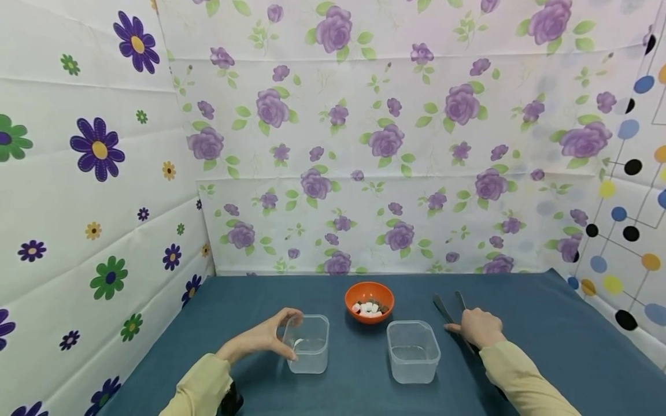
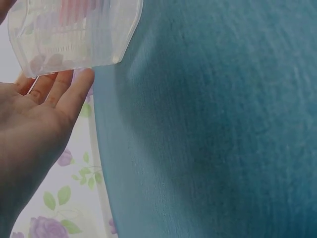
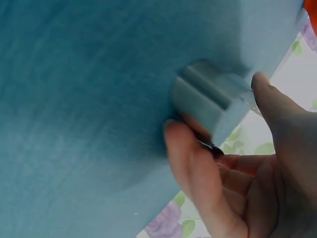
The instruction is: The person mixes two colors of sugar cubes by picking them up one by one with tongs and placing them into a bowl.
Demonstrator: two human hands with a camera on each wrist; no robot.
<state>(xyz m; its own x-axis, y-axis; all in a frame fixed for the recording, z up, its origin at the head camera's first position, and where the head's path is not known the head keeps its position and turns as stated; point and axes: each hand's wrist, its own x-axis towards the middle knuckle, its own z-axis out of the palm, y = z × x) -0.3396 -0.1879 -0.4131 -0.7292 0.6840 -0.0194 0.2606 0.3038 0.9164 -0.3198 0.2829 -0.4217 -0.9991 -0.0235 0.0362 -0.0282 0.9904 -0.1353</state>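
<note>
My left hand holds a clear plastic container by its left side, thumb at the near side and fingers at the far side. In the left wrist view the fingers lie along the wall of the container. Over to the right, my right hand grips a pair of metal tongs low over the cloth, their two tips pointing away from me. A blurred, shiny broad part of the tongs shows between thumb and fingers in the right wrist view.
A second clear container stands between the hands. Behind the two containers sits an orange bowl with white and brown pieces in it. A blue-green cloth covers the table, and flower-patterned sheets hang at its back and left.
</note>
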